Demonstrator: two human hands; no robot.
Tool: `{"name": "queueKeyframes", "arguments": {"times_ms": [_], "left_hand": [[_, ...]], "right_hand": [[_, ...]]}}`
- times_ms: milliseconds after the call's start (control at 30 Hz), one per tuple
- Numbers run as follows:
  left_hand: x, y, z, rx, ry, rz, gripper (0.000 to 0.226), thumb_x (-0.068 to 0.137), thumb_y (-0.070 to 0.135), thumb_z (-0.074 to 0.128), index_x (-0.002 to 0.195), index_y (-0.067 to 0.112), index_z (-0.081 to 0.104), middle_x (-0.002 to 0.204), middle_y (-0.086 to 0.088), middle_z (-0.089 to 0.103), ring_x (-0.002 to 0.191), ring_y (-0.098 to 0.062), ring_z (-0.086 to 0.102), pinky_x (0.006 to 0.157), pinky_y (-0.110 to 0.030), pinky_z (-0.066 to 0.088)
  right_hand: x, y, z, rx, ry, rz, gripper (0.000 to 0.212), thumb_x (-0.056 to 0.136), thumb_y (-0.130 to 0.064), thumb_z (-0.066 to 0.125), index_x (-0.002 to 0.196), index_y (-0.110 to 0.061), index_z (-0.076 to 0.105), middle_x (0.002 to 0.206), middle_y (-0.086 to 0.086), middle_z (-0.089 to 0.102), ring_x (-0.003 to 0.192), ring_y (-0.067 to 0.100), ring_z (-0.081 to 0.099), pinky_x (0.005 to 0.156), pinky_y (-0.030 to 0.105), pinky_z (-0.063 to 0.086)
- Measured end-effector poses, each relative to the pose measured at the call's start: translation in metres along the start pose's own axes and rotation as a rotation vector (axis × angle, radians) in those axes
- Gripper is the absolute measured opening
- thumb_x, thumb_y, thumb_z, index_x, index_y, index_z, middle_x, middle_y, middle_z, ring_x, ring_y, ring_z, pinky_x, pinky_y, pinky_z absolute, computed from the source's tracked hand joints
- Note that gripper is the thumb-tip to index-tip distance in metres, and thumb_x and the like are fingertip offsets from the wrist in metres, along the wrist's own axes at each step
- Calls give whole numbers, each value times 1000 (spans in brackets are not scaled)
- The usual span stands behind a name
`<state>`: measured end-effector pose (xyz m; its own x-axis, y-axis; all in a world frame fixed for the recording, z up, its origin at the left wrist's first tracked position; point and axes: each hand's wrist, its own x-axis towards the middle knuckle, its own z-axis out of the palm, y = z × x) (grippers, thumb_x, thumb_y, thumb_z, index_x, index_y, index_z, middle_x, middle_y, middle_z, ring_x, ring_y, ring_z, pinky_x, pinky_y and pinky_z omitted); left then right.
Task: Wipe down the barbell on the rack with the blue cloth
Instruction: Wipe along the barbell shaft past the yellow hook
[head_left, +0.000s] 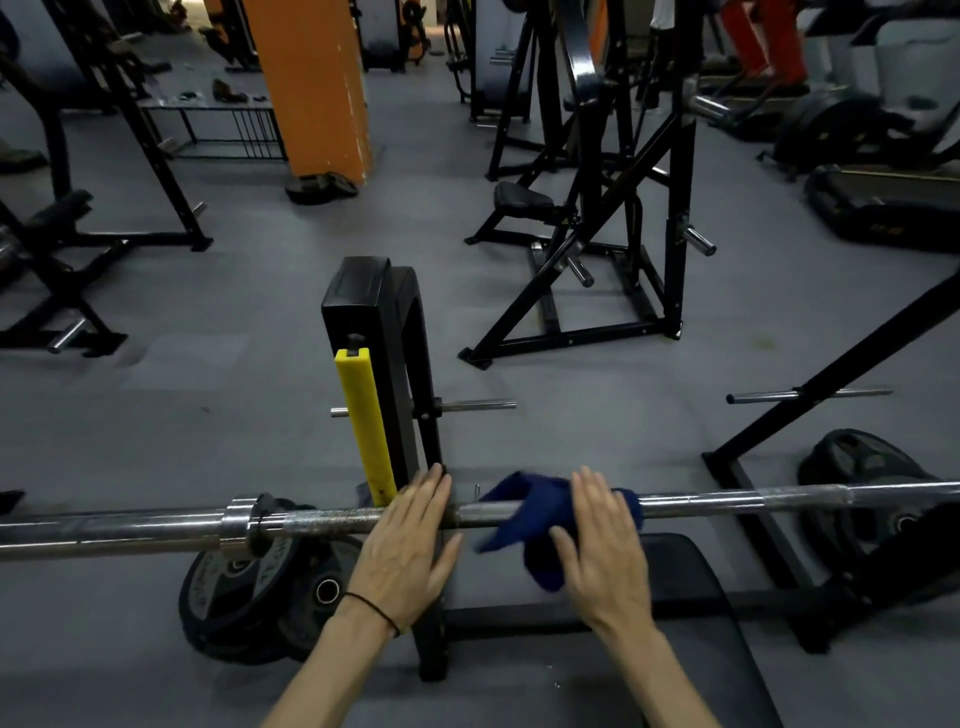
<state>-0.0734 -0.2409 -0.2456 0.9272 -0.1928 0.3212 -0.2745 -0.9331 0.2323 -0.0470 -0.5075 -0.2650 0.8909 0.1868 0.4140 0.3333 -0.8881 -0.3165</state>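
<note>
The barbell (701, 503) lies horizontal across the view, its long axis running from the left edge to the right edge, the right end sitting slightly higher in frame. It rests on the rack (415, 374), whose black upright with a yellow guard strip (366, 426) rises just beyond the left hand. A chrome collar (241, 522) sits on the bar well to the left of both hands; the sleeve continues past it to the frame edge.

The bench pad (691, 587) lies below the bar, under and to the right of the right hand.

Weight plates (239, 597) lean together on the floor below the bar, to the left of the left hand. Raised lettering shows on the nearest plate's rim but cannot be read with certainty. A further plate (857, 467) stands behind the bar, well to the right of the right hand.

The blue cloth (524, 512) is draped over the bar between the two hands, its loose ends hanging below the shaft.

The left hand (410, 540) lies flat on the bar with fingers straight and together, holding nothing, fingertips reaching the rack upright. A thin dark band (374, 610) circles its wrist.

The right hand (602, 540) presses on the cloth over the bar, fingers extended and not curled round it. This hand and the cloth are slightly blurred.
</note>
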Motion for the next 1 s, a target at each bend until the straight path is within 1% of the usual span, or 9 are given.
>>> {"name": "queueKeyframes", "arguments": {"times_ms": [67,133,233,333,433,533,633,800,1000], "left_hand": [[-3,2,3,7,5,-7,68,101,49,41,157,13,31,164,-5,31,150,-18,30,123,-35,21],[-5,3,4,-1,27,-9,66,103,48,38,157,10,33,163,-6,31,151,-18,28,122,-37,23],[-8,3,4,-1,53,14,63,107,46,29,156,8,34,164,-7,30,153,-18,25,124,-36,19],[-7,3,3,31,69,56,63,104,42,38,156,8,33,164,-8,29,153,-18,23,125,-37,19],[-9,6,3,15,84,18,66,102,43,40,157,9,31,165,-7,27,153,-18,23,124,-38,18],[-10,10,5,-2,112,-32,65,101,39,43,157,8,30,165,-7,27,154,-20,22,124,-41,18],[-15,3,4,6,150,-21,57,103,29,40,154,5,35,164,-9,30,152,-22,27,124,-43,22],[-21,-3,-1,66,137,-3,59,102,33,40,154,4,36,164,-11,30,153,-21,25,123,-44,22],[-2,36,10,99,113,-22,63,102,36,42,156,4,31,165,-11,25,154,-24,22,125,-44,18]], "right_hand": [[-1,-23,7,94,42,206,71,107,-55,24,159,-8,25,169,4,18,156,21,15,125,47,15],[1,-69,26,182,9,213,76,106,-59,21,161,-6,17,170,8,11,157,22,8,126,45,8],[-3,-102,32,177,-196,-108,81,105,-64,25,162,-8,12,171,8,4,158,21,3,126,40,4],[11,-49,12,-46,-247,-357,80,105,-66,28,161,-10,17,170,8,8,157,19,7,123,41,13],[8,-9,-3,-80,-136,-124,77,106,-62,26,160,-7,23,170,8,12,157,22,13,126,42,10],[2,-66,17,132,-136,91,79,105,-64,21,160,-8,18,170,7,7,158,22,5,127,39,-1],[2,-122,33,234,-229,-48,76,107,-61,16,161,-9,14,170,4,0,157,17,-2,127,40,-2],[8,-94,12,272,-284,-290,71,107,-60,19,162,-15,11,171,-2,-3,157,12,-4,126,40,-2],[7,-32,-2,225,-128,-182,68,108,-54,25,162,-12,19,171,1,7,157,21,6,126,44,2]]}}
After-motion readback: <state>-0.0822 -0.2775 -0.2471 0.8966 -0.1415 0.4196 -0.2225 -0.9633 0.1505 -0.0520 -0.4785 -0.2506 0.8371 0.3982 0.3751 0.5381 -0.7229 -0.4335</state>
